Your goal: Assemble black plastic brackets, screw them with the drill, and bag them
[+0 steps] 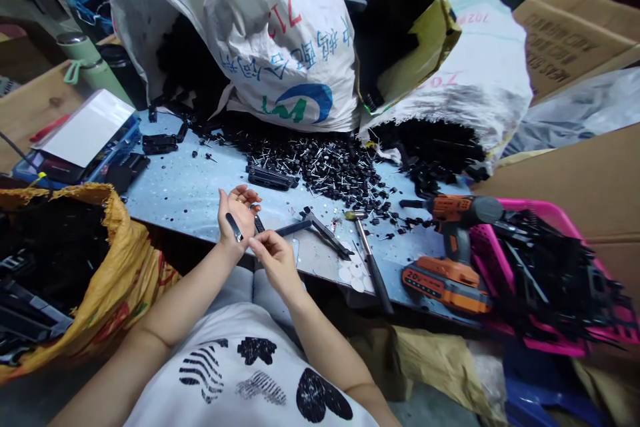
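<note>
1. I am viewing the bench through the head camera. The left hand [239,212] is resting palm up over the near edge of the workbench [190,190], with its fingers loosely curled and gripping nothing.
2. A narrow black strip [234,227] is lying lengthwise on that palm, running from the heel of the thumb toward the wrist. Nothing is pinning it down.
3. The right hand [276,259] is sitting just beside the left wrist, with thumb and forefinger drawn together at the lower end of the strip. I cannot tell whether they are pinching the strip itself or a smaller part against it.
4. Handling, in my judgement: the palm is serving as the support, so I am advising that it be kept level and close over the bench. A strip lying loose on skin is likely to slide off toward the lap.
5. I am also advising a light pinch at the very tip of the strip, leaving its length visible for alignment.
6. Surroundings: a flat black bar [293,228] and a hammer [370,260] are lying near the hands. A pile of small black parts [340,170] is spreading out from the white sack [280,33] behind.
7. A cordless drill [450,247] is lying to the right, beside the pink basket [555,210]. A yellow sack [120,260] is standing open at the left.
</note>
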`<state>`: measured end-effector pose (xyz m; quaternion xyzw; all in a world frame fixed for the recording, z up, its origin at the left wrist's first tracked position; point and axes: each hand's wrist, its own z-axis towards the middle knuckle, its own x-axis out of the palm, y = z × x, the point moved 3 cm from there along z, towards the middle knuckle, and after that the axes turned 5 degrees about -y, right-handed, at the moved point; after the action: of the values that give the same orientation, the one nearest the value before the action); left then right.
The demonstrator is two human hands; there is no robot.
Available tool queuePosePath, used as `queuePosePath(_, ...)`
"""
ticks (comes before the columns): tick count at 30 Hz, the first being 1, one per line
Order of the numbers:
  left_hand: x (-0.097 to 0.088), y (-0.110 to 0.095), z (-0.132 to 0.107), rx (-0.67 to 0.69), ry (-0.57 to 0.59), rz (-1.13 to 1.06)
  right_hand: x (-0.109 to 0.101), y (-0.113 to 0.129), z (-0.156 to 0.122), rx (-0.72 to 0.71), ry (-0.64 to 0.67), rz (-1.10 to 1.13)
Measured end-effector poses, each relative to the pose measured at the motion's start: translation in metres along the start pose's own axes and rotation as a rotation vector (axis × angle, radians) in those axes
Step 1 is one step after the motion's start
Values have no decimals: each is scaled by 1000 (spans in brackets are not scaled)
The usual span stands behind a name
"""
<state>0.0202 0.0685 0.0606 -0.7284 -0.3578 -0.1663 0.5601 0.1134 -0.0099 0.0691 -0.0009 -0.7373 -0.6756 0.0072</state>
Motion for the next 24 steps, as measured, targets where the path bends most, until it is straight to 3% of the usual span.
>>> queuePosePath(7, -7, 1, -8, 141, -1, 4, 13, -13, 0, 154, -12, 219)
queuePosePath(12, -25, 15, -11, 89, -42, 29, 15, -25, -5, 261, 81, 393)
queuePosePath(15, -41, 21, -14, 43, -52, 129, 6, -31, -6, 247, 45, 368)
queuePosePath(17, -49, 22, -16, 3, 19, 249, -6, -34, -5, 168, -28, 230)
queuePosePath(21, -55, 17, -25, -75, 307, 564, -25, -36, -3, 3, -114, -79)
queuePosePath(24, -53, 10, -30, -15, 429, 619, -28, -37, -2, -30, -150, -140)
